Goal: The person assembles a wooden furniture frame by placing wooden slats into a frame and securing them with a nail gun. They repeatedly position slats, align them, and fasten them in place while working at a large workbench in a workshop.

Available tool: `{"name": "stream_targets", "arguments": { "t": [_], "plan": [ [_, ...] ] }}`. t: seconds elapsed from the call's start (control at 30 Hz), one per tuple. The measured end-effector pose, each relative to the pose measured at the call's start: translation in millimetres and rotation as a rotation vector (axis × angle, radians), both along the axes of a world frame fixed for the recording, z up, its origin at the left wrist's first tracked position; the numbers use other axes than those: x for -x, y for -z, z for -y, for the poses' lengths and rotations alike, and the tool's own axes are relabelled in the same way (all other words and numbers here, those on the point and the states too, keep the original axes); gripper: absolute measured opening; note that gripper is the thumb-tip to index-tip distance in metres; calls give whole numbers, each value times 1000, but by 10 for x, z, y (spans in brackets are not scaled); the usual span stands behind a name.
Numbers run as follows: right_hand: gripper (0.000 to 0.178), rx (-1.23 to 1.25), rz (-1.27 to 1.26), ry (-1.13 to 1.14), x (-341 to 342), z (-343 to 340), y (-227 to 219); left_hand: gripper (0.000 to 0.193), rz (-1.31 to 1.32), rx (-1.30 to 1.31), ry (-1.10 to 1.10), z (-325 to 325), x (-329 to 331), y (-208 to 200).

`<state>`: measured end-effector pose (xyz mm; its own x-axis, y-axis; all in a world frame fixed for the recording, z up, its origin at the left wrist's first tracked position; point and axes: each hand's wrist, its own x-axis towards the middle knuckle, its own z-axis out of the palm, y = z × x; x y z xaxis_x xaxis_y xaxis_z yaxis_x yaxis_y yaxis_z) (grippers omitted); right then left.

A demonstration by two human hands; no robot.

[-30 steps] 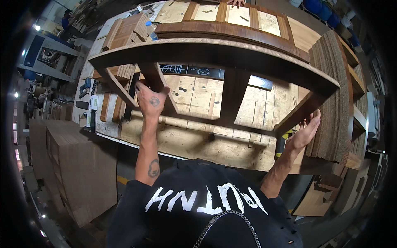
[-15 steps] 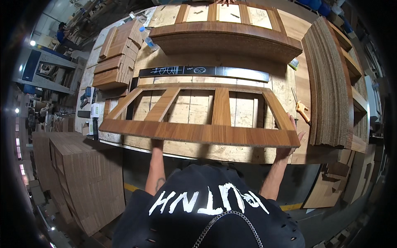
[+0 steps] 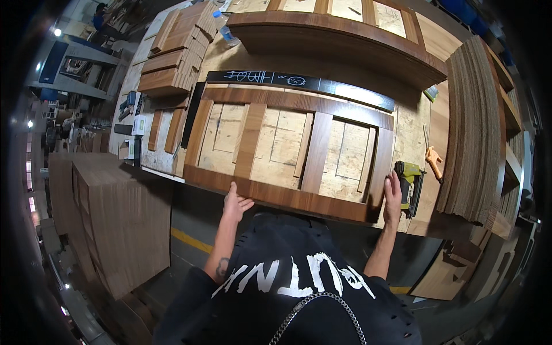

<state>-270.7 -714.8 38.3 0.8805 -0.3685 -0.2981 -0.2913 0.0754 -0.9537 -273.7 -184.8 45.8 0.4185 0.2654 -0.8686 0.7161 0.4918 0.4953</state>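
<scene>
A brown wood-grain frame (image 3: pixel 276 194) with several crosspieces lies on the workbench (image 3: pixel 405 144), close to its front edge. My left hand (image 3: pixel 233 206) is at the frame's front rail, fingers apart, with the fingertips at the rail's edge. Along the right end of the frame rests my right hand (image 3: pixel 393 200), its fingers stretched out against the side. Just right of that hand stands a yellow-green and black nail gun (image 3: pixel 409 187). Behind the frame runs a black stop bar (image 3: pixel 351 94) with white drawings, and a shorter black bar (image 3: pixel 194 115) is at its left end.
A stack of similar frames (image 3: pixel 339 54) occupies the bench's far side, another stack (image 3: pixel 474 132) the right. Cut boards (image 3: pixel 169 72) are piled at left, near a water bottle (image 3: pixel 226 29). An orange-handled tool (image 3: pixel 434 162) lies at right. Stacked panels (image 3: pixel 123 224) stand on the floor, left.
The frame has come down from a raised, tilted position to lie flat against the black bars. My left hand has come out from beneath the front rail, and both hands have loosened their hold.
</scene>
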Motion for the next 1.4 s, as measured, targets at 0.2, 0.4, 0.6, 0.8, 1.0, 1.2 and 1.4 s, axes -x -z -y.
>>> {"name": "stream_targets", "arguments": {
  "t": [0.2,0.4,0.6,0.8,1.0,1.2,1.4],
  "plan": [
    [62,624,-230,-65,-323,-189,218,95,-27,-48,-24,-207,-210,94],
    [70,655,-181,7,-550,-352,254,114,24,78,-249,-236,-361,151],
    [70,579,-194,53,-697,-353,213,122,61,80,-201,-105,-538,-82],
    [73,758,-173,13,-718,-362,319,123,73,83,-176,-161,-612,-144],
    [63,903,-329,-214,-821,-496,12,73,-122,-594,874,-402,-528,47],
    [58,1034,19,-137,-508,-90,-3,58,600,-1103,1132,857,-1167,-141],
    [84,1069,-557,38,-273,296,-226,98,440,-1270,1227,2695,-1661,114]
  ]
}}
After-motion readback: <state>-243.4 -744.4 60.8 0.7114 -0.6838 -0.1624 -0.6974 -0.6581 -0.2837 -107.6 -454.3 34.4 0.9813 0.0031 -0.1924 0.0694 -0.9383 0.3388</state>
